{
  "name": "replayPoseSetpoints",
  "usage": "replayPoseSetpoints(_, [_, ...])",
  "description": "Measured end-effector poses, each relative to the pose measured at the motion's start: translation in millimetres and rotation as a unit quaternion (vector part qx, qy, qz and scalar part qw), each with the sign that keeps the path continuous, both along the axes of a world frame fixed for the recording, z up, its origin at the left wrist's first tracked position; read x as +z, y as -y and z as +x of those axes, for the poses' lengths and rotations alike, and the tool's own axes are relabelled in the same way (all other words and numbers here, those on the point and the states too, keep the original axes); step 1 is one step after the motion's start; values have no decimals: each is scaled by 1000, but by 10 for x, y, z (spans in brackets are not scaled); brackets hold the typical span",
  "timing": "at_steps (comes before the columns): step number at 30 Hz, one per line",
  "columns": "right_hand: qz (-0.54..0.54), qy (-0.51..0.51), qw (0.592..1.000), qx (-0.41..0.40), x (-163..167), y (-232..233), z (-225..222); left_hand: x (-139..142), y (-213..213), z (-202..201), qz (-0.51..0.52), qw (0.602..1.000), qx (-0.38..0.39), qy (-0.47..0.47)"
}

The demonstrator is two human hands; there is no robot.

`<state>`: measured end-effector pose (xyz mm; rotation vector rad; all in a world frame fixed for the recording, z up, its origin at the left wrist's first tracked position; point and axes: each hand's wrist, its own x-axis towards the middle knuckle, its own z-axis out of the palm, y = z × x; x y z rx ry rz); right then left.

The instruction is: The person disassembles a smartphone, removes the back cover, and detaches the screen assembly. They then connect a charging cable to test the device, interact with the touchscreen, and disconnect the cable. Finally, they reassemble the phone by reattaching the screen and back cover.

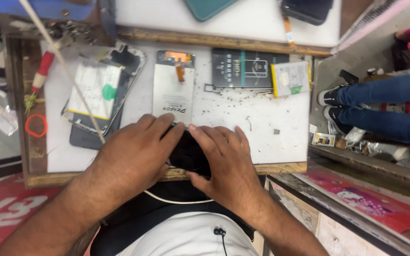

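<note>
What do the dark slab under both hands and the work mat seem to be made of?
Dark slab: looks like glossy black glass or plastic, smooth and flat; mostly hidden by the left hand and right hand. Work mat: likely matte white rubber or plastic, scuffed and speckled with debris.

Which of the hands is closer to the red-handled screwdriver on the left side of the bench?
Left. The left hand lies right of and below the red-handled screwdriver; the right hand sits farther right.
</note>
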<state>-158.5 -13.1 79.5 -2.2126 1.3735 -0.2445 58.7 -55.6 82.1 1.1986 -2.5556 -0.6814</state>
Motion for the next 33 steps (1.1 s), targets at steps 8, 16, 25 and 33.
replayPoseSetpoints(8, [-15, -2, 1000, 22, -92, 43, 38, -45, 43, 8, 22, 1000, -3, -1])
replayPoseSetpoints(16, [0, 33, 999, 16, -136, 125, 18, 6, 82, -3, 63, 997, -9, 36])
replayPoseSetpoints(25, [-27, -35, 999, -2, -1, -60, -306, 70, 36, -10, 33, 999, 7, 34])
replayPoseSetpoints(33, [-74, 73, 994, -46, -361, -400, -722, 13, 6, -62, 44, 995, 10, 87])
